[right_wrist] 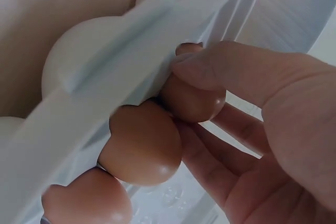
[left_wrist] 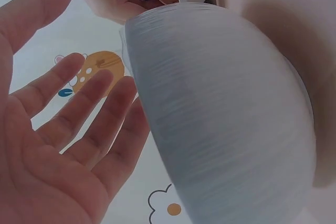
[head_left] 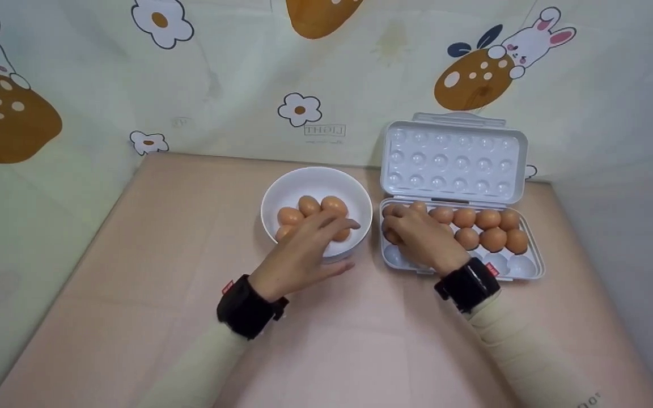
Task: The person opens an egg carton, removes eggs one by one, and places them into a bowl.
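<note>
A white bowl (head_left: 270, 198) holds several brown eggs (head_left: 309, 205). Over its near rim reaches my left hand (head_left: 306, 249), fingers spread and relaxed, with nothing in its palm in the left wrist view. To the right of the bowl, a lidded plastic egg carton (head_left: 536, 266) lies unfolded with brown eggs (head_left: 494, 239) in its back and middle rows. At the carton's left end, my right hand (head_left: 425, 238) pinches an egg (right_wrist: 194, 98) between thumb and fingers. That egg sits in or just at its cup; the hand hides part of the left cups.
The raised carton lid (head_left: 454, 161) leans back near the patterned curtain (head_left: 236, 85). Some front-row cups (head_left: 522, 266) show no egg. A pinkish cloth (head_left: 151, 255) covers the table under the bowl and carton.
</note>
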Demonstrator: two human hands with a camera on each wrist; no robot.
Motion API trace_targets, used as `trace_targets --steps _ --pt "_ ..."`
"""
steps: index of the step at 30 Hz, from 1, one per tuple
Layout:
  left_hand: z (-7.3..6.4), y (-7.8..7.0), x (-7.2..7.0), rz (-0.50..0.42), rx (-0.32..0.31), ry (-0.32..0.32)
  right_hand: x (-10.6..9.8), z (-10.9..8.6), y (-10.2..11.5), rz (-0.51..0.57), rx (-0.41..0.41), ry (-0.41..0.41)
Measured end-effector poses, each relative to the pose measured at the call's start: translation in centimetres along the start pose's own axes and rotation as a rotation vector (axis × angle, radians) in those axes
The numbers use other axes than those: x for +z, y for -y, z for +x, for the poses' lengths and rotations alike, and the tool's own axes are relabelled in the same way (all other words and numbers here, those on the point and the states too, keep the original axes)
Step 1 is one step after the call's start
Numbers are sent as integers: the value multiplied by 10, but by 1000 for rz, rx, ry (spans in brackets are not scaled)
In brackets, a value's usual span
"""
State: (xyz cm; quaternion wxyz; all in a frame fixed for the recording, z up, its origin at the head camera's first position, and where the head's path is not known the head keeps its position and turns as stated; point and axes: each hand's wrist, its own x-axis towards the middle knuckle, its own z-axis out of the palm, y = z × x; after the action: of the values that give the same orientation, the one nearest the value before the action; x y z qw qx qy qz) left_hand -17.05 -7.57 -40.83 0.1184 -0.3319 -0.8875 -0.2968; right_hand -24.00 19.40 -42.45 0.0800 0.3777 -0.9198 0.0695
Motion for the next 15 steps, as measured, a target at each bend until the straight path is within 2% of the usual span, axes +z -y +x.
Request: trace_targets --steps 4,8,15 --pt "1 1 1 9 22 -15 1 -1 -3 20 -33 -44" --pt "1 2 2 17 29 -25 -6 -5 -3 107 -56 -87" --pt "2 3 0 7 -22 -73 -39 -14 5 192 46 -201"
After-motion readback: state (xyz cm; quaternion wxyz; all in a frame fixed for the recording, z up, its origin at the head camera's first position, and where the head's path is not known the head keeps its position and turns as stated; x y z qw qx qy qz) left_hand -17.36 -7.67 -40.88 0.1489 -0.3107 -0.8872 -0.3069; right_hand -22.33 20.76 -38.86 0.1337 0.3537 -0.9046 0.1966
